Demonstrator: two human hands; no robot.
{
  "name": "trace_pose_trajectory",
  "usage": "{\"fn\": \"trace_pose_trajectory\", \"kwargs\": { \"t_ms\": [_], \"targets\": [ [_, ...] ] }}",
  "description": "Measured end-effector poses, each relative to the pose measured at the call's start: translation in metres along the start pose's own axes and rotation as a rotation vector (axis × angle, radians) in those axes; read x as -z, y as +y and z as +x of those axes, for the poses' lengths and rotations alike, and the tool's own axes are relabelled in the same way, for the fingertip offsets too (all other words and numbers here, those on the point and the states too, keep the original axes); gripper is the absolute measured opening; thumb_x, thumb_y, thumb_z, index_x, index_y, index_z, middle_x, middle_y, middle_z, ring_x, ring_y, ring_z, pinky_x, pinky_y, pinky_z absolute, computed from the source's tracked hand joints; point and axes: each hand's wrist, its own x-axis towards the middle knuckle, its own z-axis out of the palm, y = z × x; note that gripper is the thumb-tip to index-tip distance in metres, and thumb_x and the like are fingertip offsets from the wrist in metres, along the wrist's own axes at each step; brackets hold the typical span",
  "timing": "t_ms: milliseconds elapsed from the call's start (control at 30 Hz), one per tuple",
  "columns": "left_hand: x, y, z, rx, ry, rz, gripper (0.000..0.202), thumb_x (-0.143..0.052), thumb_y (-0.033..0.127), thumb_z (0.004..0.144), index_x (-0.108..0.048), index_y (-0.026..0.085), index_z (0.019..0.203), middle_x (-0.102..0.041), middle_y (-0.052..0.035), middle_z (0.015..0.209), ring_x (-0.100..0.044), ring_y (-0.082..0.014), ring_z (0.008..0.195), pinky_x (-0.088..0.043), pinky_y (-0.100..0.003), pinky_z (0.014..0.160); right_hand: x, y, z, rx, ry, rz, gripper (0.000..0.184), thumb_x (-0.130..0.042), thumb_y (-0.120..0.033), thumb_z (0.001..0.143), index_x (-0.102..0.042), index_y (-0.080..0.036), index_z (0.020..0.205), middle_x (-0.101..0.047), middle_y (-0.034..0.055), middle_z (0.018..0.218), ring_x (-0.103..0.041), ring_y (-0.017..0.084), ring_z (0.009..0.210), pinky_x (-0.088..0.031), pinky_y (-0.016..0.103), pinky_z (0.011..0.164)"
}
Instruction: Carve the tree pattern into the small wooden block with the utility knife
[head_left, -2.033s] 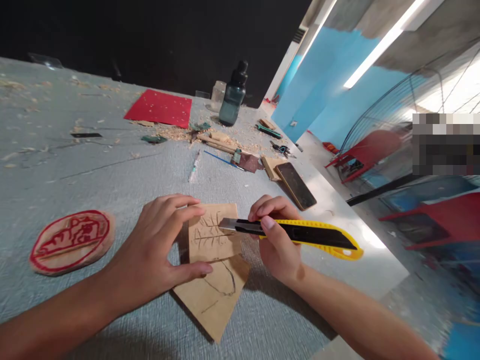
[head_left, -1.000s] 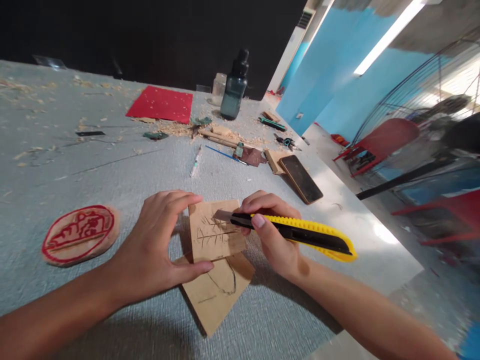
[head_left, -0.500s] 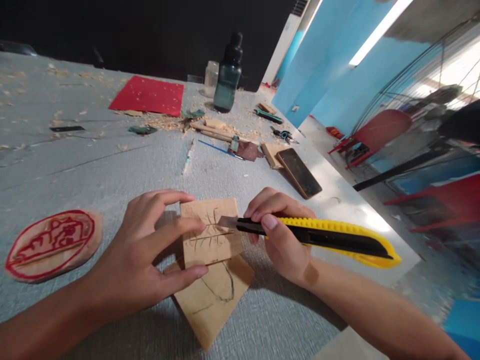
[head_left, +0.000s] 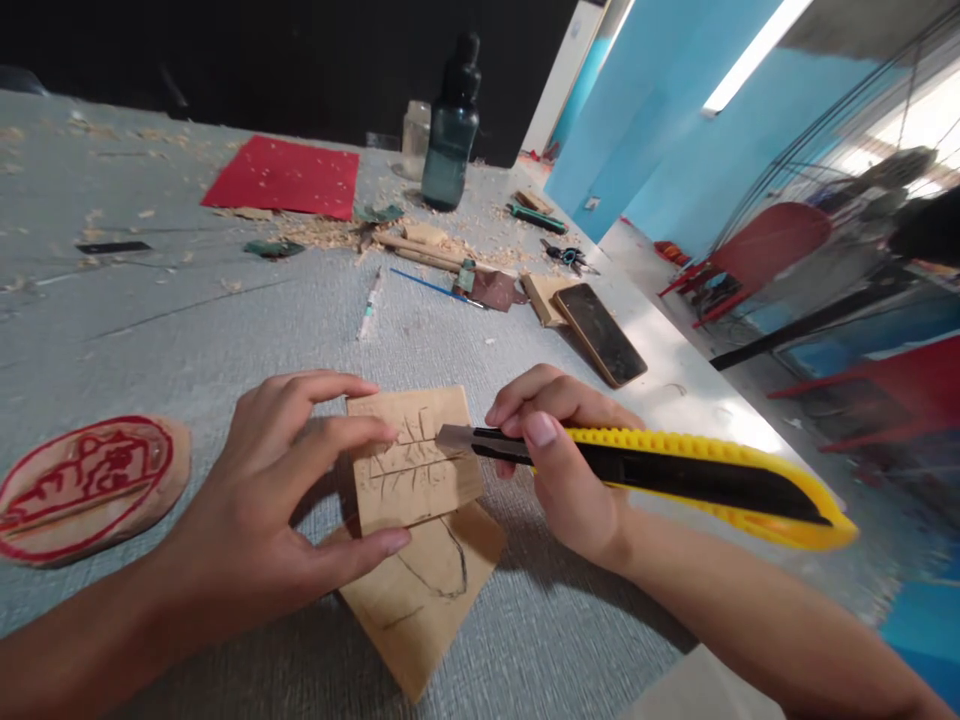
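My right hand (head_left: 574, 485) is closed around a yellow and black utility knife (head_left: 697, 475), its blade out and pointing left. The blade tip lies at the pencilled lines on a small wooden block (head_left: 424, 490); whether it presses into the wood I cannot tell. Thumb and fingers of my left hand (head_left: 255, 490) grip that block along its left side, the index finger resting on its top face. Beneath it, set at an angle, is a second wooden piece (head_left: 427, 640) with a dark curved outline. To the left lies an oval wooden slab (head_left: 97, 490) with a red drawing.
Beyond my hands are a phone (head_left: 600, 335), a white pen (head_left: 370, 305), a blue thin brush (head_left: 431, 286) and pliers (head_left: 568, 257). Farther back stand a dark bottle (head_left: 450, 150) and a clear jar (head_left: 415, 140), near red sandpaper-like sheet (head_left: 289, 178) and scattered shavings.
The view has shifted slightly, moving the table things a little left and up. The knife's rear end has swung down and right, while its tip stays near the block's lines.
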Motion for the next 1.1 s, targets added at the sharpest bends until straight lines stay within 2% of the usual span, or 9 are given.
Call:
{"fn": "trace_pose_trajectory", "kwargs": {
  "t_ms": [133,233,433,667,733,800,900,1000,1100],
  "targets": [
    [0.0,0.0,0.0,-0.017,0.049,0.015,0.058,-0.083,0.054,0.08,-0.052,0.036,0.126,-0.054,-0.0065,0.139,-0.057,-0.0359,0.124,-0.045,-0.061,0.104,0.002,-0.017,0.001,0.112,-0.064,-0.098,0.017,-0.059,-0.019,0.1,-0.062,-0.025,0.084,-0.072,0.0046,0.088,-0.071,0.017,0.071,-0.06,0.03,0.057],
    [-0.001,0.0,0.0,-0.021,0.095,0.037,0.061,-0.085,0.053,0.078,-0.051,0.034,0.125,-0.056,-0.0068,0.135,-0.057,-0.0353,0.123,-0.046,-0.059,0.103,0.0,-0.023,-0.001,0.162,-0.104,-0.141,0.015,-0.061,-0.012,0.095,-0.064,-0.026,0.089,-0.073,0.0054,0.09,-0.073,0.018,0.075,-0.061,0.031,0.059],
    [-0.001,0.001,0.001,-0.01,0.115,0.051,0.061,-0.082,0.058,0.081,-0.049,0.038,0.129,-0.055,-0.0066,0.134,-0.055,-0.0355,0.123,-0.048,-0.063,0.1,-0.005,-0.02,-0.001,0.162,-0.019,-0.115,0.017,-0.06,-0.012,0.096,-0.067,-0.027,0.094,-0.073,0.0045,0.087,-0.072,0.019,0.077,-0.062,0.034,0.066],
    [-0.003,-0.002,0.002,-0.032,0.159,0.079,0.058,-0.077,0.058,0.084,-0.052,0.031,0.13,-0.054,-0.0037,0.135,-0.057,-0.0329,0.124,-0.049,-0.062,0.1,-0.006,-0.017,0.001,0.305,-0.078,-0.127,0.015,-0.067,-0.009,0.087,-0.066,-0.025,0.087,-0.071,0.0038,0.077,-0.071,0.018,0.07,-0.057,0.029,0.056],
    [-0.003,-0.003,0.003,-0.017,0.157,0.08,0.058,-0.077,0.056,0.086,-0.052,0.029,0.131,-0.056,-0.004,0.137,-0.057,-0.033,0.125,-0.049,-0.062,0.102,-0.005,-0.018,0.001,0.281,-0.09,-0.12,0.017,-0.064,-0.008,0.088,-0.063,-0.025,0.084,-0.069,0.0023,0.073,-0.069,0.017,0.067,-0.057,0.027,0.054],
    [-0.004,-0.004,0.004,-0.008,0.184,0.07,0.06,-0.081,0.055,0.084,-0.053,0.03,0.131,-0.059,-0.0061,0.136,-0.059,-0.034,0.125,-0.05,-0.06,0.102,-0.002,-0.018,0.001,0.243,-0.098,-0.127,0.017,-0.062,-0.007,0.089,-0.063,-0.024,0.085,-0.071,0.0031,0.077,-0.07,0.016,0.067,-0.059,0.027,0.056],
    [-0.005,-0.004,0.004,-0.008,0.235,0.031,0.06,-0.083,0.055,0.082,-0.055,0.035,0.131,-0.062,-0.0071,0.135,-0.06,-0.0363,0.122,-0.05,-0.06,0.098,0.001,-0.018,0.002,0.294,-0.078,-0.136,0.015,-0.064,-0.007,0.089,-0.066,-0.022,0.09,-0.073,0.0054,0.083,-0.073,0.017,0.073,-0.062,0.027,0.061],
    [-0.005,-0.003,0.002,0.022,0.232,-0.011,0.056,-0.079,0.052,0.085,-0.056,0.04,0.134,-0.062,-0.0062,0.137,-0.059,-0.0382,0.122,-0.048,-0.064,0.1,0.003,-0.016,0.005,0.297,-0.039,-0.147,0.012,-0.066,-0.008,0.091,-0.067,-0.021,0.092,-0.074,0.0066,0.085,-0.075,0.018,0.078,-0.064,0.029,0.067],
    [-0.005,-0.003,0.002,0.001,0.235,-0.003,0.057,-0.082,0.051,0.084,-0.056,0.039,0.133,-0.062,-0.0062,0.138,-0.059,-0.0376,0.124,-0.049,-0.063,0.1,0.002,-0.013,0.006,0.276,-0.032,-0.156,0.01,-0.067,-0.011,0.093,-0.068,-0.02,0.095,-0.075,0.0087,0.093,-0.077,0.02,0.081,-0.066,0.032,0.07]
  ]
}}
